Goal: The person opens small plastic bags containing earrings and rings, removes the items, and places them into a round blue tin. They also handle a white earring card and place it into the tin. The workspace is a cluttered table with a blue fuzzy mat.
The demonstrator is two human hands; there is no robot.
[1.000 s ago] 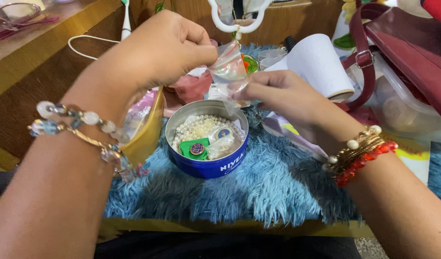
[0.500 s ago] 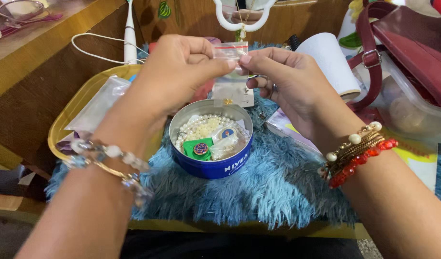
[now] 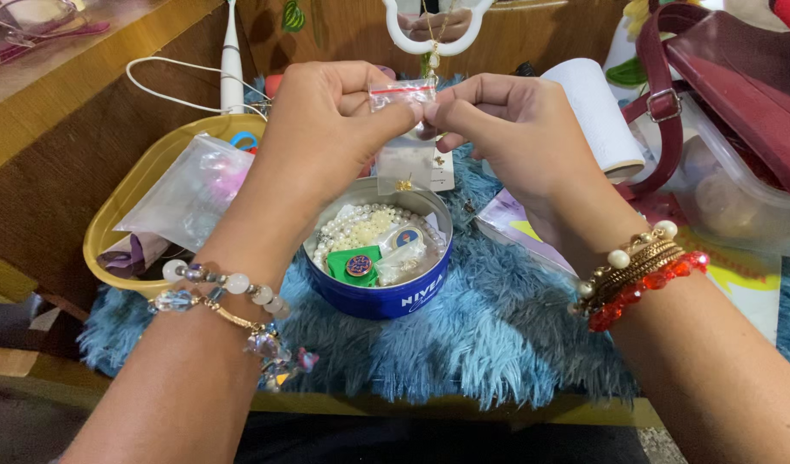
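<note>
Since the frame one second earlier, both hands had risen and drawn level, and the small clear zip bag (image 3: 404, 129) had gone from hanging slack between them to being held up by its top edge. Over the last half second the change was slight: the hands had moved a little closer together.

The left hand (image 3: 335, 129) pinched the upper left corner of the bag between thumb and forefinger, grip closed on the plastic. The right hand (image 3: 507, 129) pinched the upper right corner in the same manner, grip likewise closed on the bag. The bag hung upright between the two hands, directly above the far rim of the round blue tin (image 3: 379, 292). A small gold-coloured item (image 3: 404, 183) lay at the bottom of the bag; its exact kind could not be determined.

The tin stood open on a blue shaggy mat (image 3: 464, 344) covering the worktop. It contained a pearl strand (image 3: 361, 228), a green card with a round badge (image 3: 354, 265), and further small clear bags. A yellow bowl (image 3: 124, 219) with plastic bags sat left of the tin. A white paper roll (image 3: 593, 112) and a maroon handbag (image 3: 739, 77) lay to the right. Beaded bracelets encircled the left wrist (image 3: 223, 292) and the right wrist (image 3: 640, 275).
</note>
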